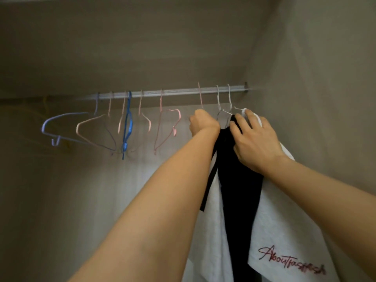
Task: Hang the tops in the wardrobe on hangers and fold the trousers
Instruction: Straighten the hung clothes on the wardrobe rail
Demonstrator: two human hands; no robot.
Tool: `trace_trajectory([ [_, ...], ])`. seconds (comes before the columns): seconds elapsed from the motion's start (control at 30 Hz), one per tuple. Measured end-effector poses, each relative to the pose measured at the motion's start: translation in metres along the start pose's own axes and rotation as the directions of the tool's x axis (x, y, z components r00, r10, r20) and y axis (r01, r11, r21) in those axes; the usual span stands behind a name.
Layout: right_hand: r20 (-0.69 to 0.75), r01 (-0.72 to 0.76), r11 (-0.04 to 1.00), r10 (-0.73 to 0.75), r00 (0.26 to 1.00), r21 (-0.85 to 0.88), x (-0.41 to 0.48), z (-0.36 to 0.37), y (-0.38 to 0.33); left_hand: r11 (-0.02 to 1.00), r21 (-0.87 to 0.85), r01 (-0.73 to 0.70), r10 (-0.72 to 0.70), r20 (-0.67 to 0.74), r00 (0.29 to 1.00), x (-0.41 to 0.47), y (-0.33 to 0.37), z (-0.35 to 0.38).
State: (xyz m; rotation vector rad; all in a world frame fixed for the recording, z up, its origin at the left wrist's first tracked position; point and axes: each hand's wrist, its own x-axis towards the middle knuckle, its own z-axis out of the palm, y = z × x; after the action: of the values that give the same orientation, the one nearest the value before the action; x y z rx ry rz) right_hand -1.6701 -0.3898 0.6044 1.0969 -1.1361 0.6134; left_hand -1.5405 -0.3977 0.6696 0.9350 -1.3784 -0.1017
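A black top (pixel 240 190) is pinched near its upper edge by the right hand (pixel 256 143), beside a white top (pixel 284 220) hung at the right end of the rail (pixel 173 92). Red script (pixel 291 259) on the white top is read as "About", the rest unclear. A pink hanger (pixel 200 96) is gripped by the clenched left hand (pixel 203 123).

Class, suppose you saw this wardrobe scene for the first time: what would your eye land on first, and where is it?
Both hands are raised to the rail: the left hand grips a pink hanger below its hook, and the right hand holds a black garment at the rail's right end. Next to it hangs a white top with red script low down. Empty coloured hangers dangle further left.
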Motion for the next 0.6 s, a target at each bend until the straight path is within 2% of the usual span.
trace_trajectory([
  [0.33,0.023,-0.009,1.000,0.009,1.000,0.022,-0.002,-0.006,0.001,0.998,0.059,-0.037,0.034,0.052,0.998,0.000,-0.021,0.005],
  [0.47,0.040,-0.040,0.999,0.039,0.998,0.030,-0.007,-0.014,-0.001,0.978,0.114,-0.178,0.161,0.138,0.977,-0.023,-0.028,-0.002],
  [0.6,0.037,-0.045,0.998,0.044,0.998,0.032,-0.016,-0.029,-0.009,0.919,0.167,-0.357,0.319,0.219,0.922,-0.053,-0.045,-0.017],
])
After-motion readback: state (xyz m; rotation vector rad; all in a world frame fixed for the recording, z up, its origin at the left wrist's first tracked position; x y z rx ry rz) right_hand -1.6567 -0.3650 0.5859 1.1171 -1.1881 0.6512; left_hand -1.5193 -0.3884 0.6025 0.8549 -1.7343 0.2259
